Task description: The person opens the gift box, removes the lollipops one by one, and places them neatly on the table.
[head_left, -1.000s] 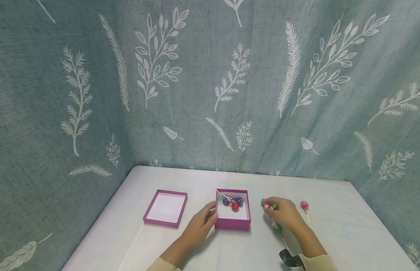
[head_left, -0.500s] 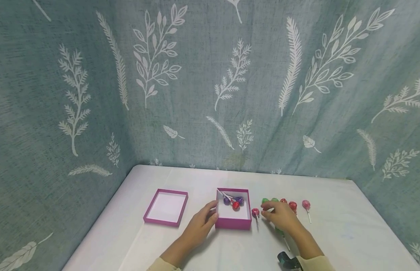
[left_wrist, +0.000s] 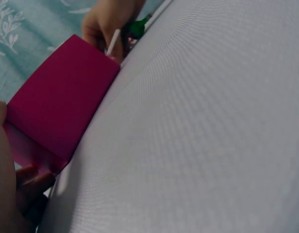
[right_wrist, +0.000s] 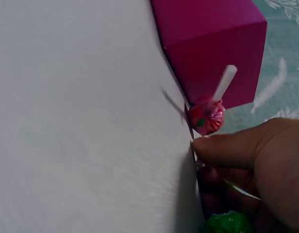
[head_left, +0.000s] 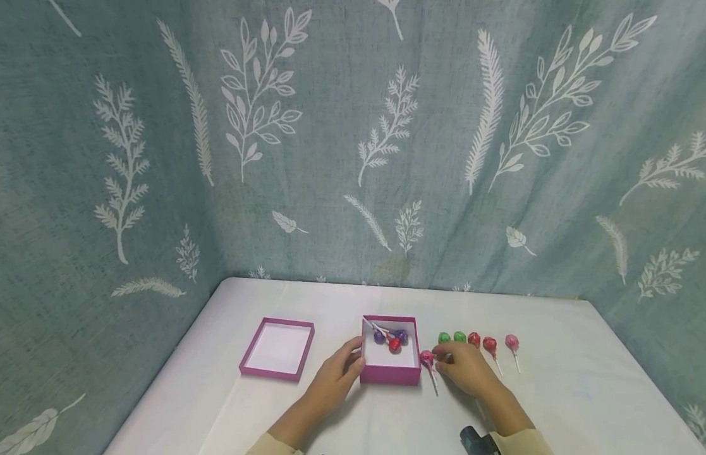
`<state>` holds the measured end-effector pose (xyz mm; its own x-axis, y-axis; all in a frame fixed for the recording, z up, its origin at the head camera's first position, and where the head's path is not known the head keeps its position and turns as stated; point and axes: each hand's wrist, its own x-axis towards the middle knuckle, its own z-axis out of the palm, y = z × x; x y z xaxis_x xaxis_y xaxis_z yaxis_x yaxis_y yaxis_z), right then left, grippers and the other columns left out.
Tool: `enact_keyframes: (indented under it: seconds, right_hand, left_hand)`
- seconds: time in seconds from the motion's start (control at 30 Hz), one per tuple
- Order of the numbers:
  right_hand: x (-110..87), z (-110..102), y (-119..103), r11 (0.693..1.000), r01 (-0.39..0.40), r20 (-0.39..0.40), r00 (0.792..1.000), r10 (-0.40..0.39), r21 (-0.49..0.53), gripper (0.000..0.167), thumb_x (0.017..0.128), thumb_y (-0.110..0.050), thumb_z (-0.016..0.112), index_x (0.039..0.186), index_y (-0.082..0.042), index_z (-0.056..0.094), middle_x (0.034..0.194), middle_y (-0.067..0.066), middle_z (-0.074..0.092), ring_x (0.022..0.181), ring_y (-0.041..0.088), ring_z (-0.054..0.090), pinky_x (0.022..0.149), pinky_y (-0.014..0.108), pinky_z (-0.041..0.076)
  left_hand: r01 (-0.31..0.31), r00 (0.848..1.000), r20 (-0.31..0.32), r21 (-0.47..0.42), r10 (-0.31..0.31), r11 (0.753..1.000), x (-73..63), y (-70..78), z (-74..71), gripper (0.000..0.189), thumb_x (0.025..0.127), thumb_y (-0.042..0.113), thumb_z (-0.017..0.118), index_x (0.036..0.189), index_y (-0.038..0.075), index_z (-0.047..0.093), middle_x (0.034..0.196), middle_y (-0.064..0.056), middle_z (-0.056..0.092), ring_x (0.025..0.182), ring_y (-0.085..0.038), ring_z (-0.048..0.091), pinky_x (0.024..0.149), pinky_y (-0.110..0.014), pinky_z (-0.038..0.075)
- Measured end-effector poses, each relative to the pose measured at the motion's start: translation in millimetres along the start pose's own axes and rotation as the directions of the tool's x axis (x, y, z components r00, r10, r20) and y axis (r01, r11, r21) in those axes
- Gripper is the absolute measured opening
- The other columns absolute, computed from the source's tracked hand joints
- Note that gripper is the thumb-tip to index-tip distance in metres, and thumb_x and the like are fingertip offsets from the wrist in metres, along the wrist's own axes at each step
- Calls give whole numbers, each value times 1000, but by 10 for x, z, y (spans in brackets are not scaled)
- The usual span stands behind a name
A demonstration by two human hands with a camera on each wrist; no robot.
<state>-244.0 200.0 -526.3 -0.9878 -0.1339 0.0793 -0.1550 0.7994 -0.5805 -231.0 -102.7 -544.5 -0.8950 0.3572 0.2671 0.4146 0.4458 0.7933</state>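
Note:
My left hand (head_left: pixel 334 376) rests against the left side of the open magenta box (head_left: pixel 390 375), fingertips at its rim in the head view. Inside lie purple lollipops (head_left: pixel 380 337) and a red lollipop (head_left: pixel 395 345). A pink lollipop (head_left: pixel 426 358) stands out beside the box's right wall; in the right wrist view its white stick (right_wrist: pixel 224 83) tilts up off the table. My right hand (head_left: pixel 469 368) is right next to this lollipop, thumb and forefinger at its wrapped head but not closed round it. A green lollipop (right_wrist: pixel 229 223) shows below that hand.
The box lid (head_left: pixel 277 349) lies inside-up to the left. Behind and right of my right hand, green lollipops (head_left: pixel 459 337), red lollipops (head_left: pixel 490 344) and a pink-wrapped lollipop (head_left: pixel 512 342) form a row. A patterned curtain (head_left: pixel 330 158) hangs at the white table's (head_left: pixel 216 411) far edge.
The pink lollipop has shifted left from under my right hand to the box's right side, and its stick has swung. The right hand has followed leftward. The left hand keeps its place.

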Motion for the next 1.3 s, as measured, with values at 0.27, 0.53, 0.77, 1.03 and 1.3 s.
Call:
enact_keyframes:
  seconds: [0.27, 0.53, 0.77, 1.03, 1.3]
  right_hand:
    - [-12, -24, -36, 999, 13, 0, 1000, -13, -52, 19, 83, -9, 75, 100, -16, 74, 85, -8, 65, 78, 11, 60, 73, 38, 54]
    - [-60, -110, -354, 987, 30, -35, 999, -36, -155, 16, 86, -19, 74, 101, -14, 74, 89, -5, 67, 78, 13, 60, 72, 39, 54]
    - [-10, -212, -664, 983, 45, -38, 998, -52, -177, 18, 85, -20, 73, 102, -13, 75, 93, 0, 69, 75, 14, 60, 66, 35, 54]
    - [24, -209, -635, 986, 7, -92, 995, -23, -166, 18, 87, -14, 71, 105, -10, 74, 102, 6, 71, 92, 25, 65, 83, 47, 55]
    - [23, 27, -529, 985, -48, 48, 997, 57, -163, 27, 84, -12, 76, 109, -5, 71, 87, 1, 65, 81, 19, 60, 79, 43, 55]
  left_hand:
    - [-4, 1000, 1, 12, 4, 1000, 20, 3, -3, 48, 104, 33, 46, 147, 13, 40, 145, -7, 48, 123, -22, 55, 107, -47, 37]
    - [4, 1000, 5, 14, -4, 1000, 14, 5, -7, 47, 104, 31, 47, 147, 14, 40, 147, -5, 46, 123, -22, 55, 107, -47, 37]
    - [9, 1000, 7, 9, -9, 1000, 9, 1, -1, 47, 104, 33, 47, 147, 15, 40, 147, -5, 46, 123, -21, 54, 107, -46, 37]
    - [-7, 1000, 3, 13, 7, 1000, 19, 13, 14, 47, 104, 31, 47, 147, 14, 40, 146, -7, 47, 123, -23, 55, 107, -47, 37]
    - [-8, 1000, -7, 21, 8, 1000, 11, 2, 1, 48, 104, 35, 46, 146, 12, 41, 145, -7, 48, 123, -23, 55, 107, -47, 38]
